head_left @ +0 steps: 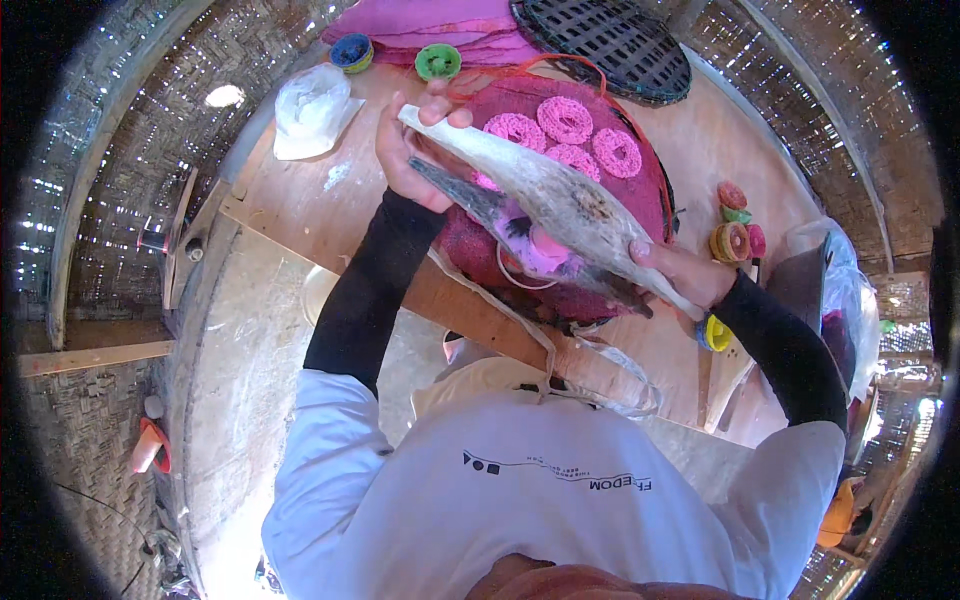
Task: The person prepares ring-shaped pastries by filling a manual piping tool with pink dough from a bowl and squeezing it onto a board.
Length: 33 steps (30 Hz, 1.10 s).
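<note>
In the middle of the frame we see a long wooden press (590, 205), tilted down toward the right, with pink dough (545, 252) between its two pieces. The left hand (412, 155) has its fingers curled around the upper left end. The right hand (690, 272) is closed around the lower right part; some of its fingers are hidden, so we cannot tell their exact position. Behind the press, we find pink rings (565, 120) on a round magenta mat (648, 200). At upper left lies a white bag (312, 105), near a green cup (437, 62).
</note>
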{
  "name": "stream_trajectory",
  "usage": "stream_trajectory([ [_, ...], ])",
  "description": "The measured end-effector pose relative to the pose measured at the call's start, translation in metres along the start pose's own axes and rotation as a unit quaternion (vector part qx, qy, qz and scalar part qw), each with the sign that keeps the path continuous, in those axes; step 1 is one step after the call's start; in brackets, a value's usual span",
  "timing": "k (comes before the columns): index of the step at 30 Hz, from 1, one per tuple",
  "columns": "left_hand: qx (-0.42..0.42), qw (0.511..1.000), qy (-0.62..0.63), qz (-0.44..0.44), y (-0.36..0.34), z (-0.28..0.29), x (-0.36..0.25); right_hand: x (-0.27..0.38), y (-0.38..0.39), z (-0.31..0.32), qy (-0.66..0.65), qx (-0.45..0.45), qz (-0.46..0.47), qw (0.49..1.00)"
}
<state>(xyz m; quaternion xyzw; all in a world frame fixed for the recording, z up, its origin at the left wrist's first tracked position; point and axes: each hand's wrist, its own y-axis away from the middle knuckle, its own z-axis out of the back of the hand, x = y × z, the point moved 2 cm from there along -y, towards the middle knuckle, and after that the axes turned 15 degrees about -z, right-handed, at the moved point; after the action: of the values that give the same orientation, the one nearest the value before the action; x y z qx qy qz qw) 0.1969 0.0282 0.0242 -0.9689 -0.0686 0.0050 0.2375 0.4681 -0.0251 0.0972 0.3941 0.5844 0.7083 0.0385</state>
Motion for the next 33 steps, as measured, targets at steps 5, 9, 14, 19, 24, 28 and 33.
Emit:
stream_trajectory([
  [5,-0.107,0.993,-0.045,-0.027,0.013,0.01,0.016,-0.013,0.008,0.008,-0.065,0.021,-0.023,0.997],
  [9,-0.099,0.995,-0.005,-0.022,0.01,0.015,0.03,-0.011,0.018,0.021,-0.036,-0.041,-0.032,0.998],
  [14,-0.023,0.999,0.029,-0.023,-0.002,0.023,0.028,-0.008,0.012,0.022,0.033,-0.145,0.023,0.989],
  [19,-0.035,0.998,-0.037,-0.026,-0.01,0.025,0.002,0.003,-0.002,0.013,0.138,-0.216,0.062,0.965],
  [24,-0.052,0.994,-0.08,-0.048,-0.002,0.011,-0.015,0.005,-0.018,0.0,0.137,-0.202,0.091,0.965],
  [28,-0.059,0.997,-0.035,-0.024,0.015,0.021,-0.016,0.006,-0.005,-0.008,0.096,-0.149,0.047,0.983],
  [33,-0.114,0.987,-0.111,-0.002,0.017,0.021,0.009,-0.008,0.012,0.002,0.042,-0.167,0.025,0.985],
])
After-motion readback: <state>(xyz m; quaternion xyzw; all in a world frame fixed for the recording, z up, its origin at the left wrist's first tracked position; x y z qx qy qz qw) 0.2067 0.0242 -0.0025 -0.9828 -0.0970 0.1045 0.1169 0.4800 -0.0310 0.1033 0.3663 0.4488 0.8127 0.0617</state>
